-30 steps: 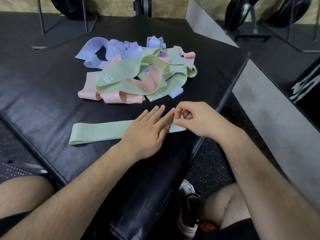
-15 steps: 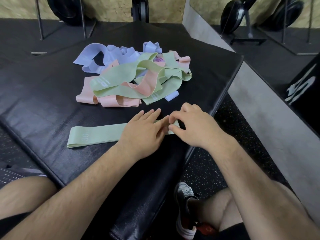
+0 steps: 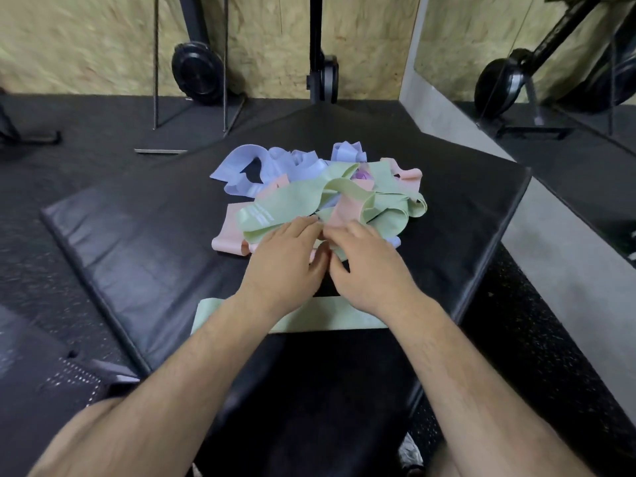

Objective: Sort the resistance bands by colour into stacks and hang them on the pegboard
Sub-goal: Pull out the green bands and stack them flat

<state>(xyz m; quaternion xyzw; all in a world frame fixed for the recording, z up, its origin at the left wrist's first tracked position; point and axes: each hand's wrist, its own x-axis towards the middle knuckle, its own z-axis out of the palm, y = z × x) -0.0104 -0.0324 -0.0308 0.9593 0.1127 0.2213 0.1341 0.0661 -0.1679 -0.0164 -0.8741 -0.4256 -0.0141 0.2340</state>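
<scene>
Both hands are in at the near edge of the heap. The left hand [image 3: 285, 263] lies flat, fingers straight and together, pressing on a green loop with white print [image 3: 285, 204]. The right hand [image 3: 373, 273] sits just beside it, thumbs almost touching, fingers reaching into the tangle over a scrap of green. The blur makes it impossible to tell whether it is pinching that scrap or only touching it. The pile of bands [image 3: 395, 201] is a jumble of green, pink and lilac in the middle of the black mat [image 3: 137, 242]. One flat green band [image 3: 330, 318] lies on its own nearer the person, under both wrists. Beyond the mat, a black weight plate [image 3: 196, 74] leans by the chipboard wall [image 3: 86, 46].
</scene>
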